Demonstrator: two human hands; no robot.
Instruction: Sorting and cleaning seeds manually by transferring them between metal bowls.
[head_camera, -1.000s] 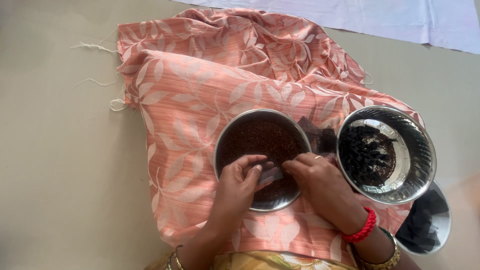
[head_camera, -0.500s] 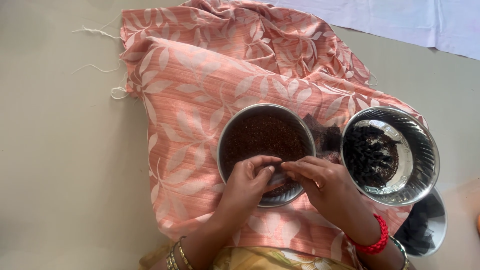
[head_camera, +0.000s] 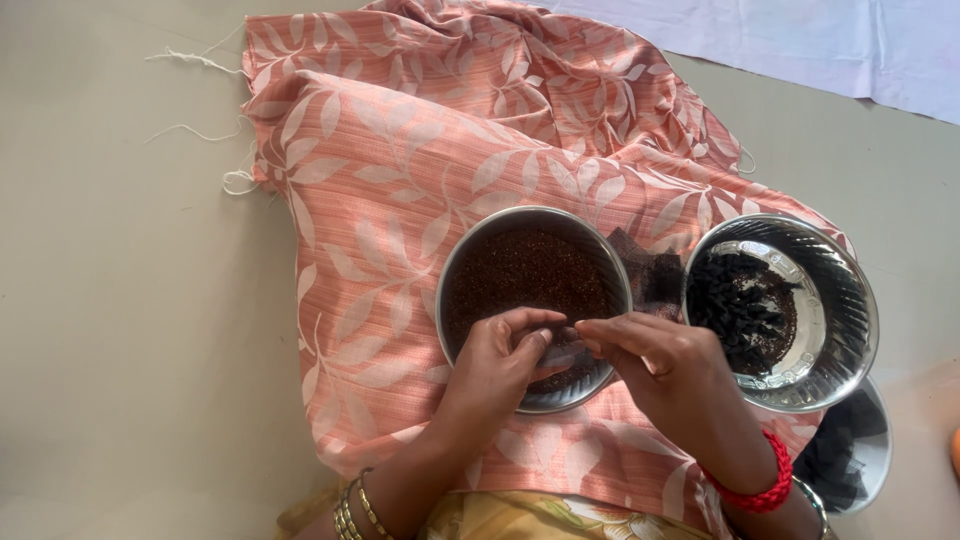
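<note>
Peach leaf-patterned cloth (head_camera: 400, 200) (red bangle (head_camera: 765, 490))

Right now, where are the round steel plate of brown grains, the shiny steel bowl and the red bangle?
Round steel plate of brown grains (head_camera: 530, 268), head view, grain surface.
Shiny steel bowl (head_camera: 850, 300), head view, inner wall.
Red bangle (head_camera: 765, 490), head view, band.

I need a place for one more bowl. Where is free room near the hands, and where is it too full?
Free: the pink leaf-print cloth left of and above the flat steel plate, and the bare floor left of the cloth. Crowded: the right side, where plate, steel bowl, both hands and another bowl sit close.
</note>
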